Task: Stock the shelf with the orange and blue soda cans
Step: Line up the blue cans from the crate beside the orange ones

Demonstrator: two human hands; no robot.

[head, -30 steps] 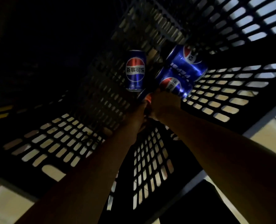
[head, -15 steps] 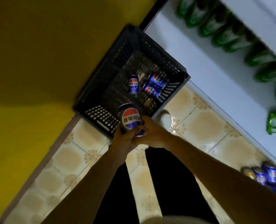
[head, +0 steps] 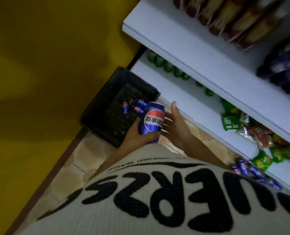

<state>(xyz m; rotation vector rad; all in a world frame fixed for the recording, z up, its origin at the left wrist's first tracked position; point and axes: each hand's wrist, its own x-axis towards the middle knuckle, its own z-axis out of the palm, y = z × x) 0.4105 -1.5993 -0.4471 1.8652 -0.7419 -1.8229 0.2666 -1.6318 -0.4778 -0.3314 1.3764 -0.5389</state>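
Left hand [head: 137,134] wrapped around a blue soda can [head: 152,120], fingers curled under its lower end, thumb up along the side nearest the crate. Right hand [head: 173,123] spread open just beside the can, palm turned toward it, fingertips [head: 164,124] close against the label, whether touching or not cannot be told; thumb raised toward the shelf edge, gripping nothing. Can held upright with a slight tilt, between both hands, above the tiled floor [head: 83,160] and in front of the crate's near corner.

Can smooth and glossy, a metal cylinder, deep blue with a round red, white and blue emblem and white characters. Beyond the left hand, a black plastic crate [head: 107,106], square, walls and bottom pierced in a lattice; inside it three more blue cans [head: 125,106], small from here, lying or standing cannot be told. Floor of beige glazed tiles with a faint pattern.

Beyond the right hand, a white shelf [head: 200,106] with flat, smooth boards stacked one over another. Green bottle tops [head: 168,67] in a row on the board past the thumb; crinkled green and red snack bags [head: 263,136] farther along to the right; blurred brown packets [head: 229,16] on the upper board. Near the right forearm, low down, a cluster of blue cans on the shelf [head: 252,172]. Left of the crate, a flat yellow wall [head: 47,65].

Nearest the camera, a pale knit shirt [head: 157,200] with large black letters, covering both forearms and part of the floor.
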